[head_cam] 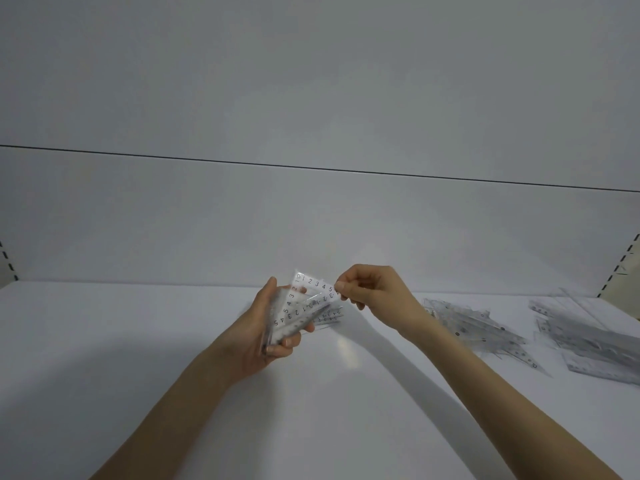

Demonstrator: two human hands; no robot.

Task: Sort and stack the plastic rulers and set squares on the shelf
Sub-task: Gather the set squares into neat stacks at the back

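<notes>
Clear plastic set squares (304, 303) fan above the white shelf (138, 341) in the left hand (263, 327), fingers curled round them; the right hand (370, 292) pinches the top one's corner with thumb and forefinger; 2 ruler piles (478, 323) lie further right.

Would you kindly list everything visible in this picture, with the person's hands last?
bundle of set squares: several, count unclear, clear with black numerals, held above the shelf's middle.
top set square: one, clear, on the bundle's upper side.
nearer pile: one heap of clear rulers and set squares, on the shelf right of the hands.
far pile: one heap, clear, at the shelf's right edge.
shelf: one, white.
back panel: one, grey-white, crossed by a dark seam.
slotted uprights: two, pale with dark slots, at the left and right edges.
left hand: grips the bundle.
right hand: pinches the top set square's corner.
</notes>
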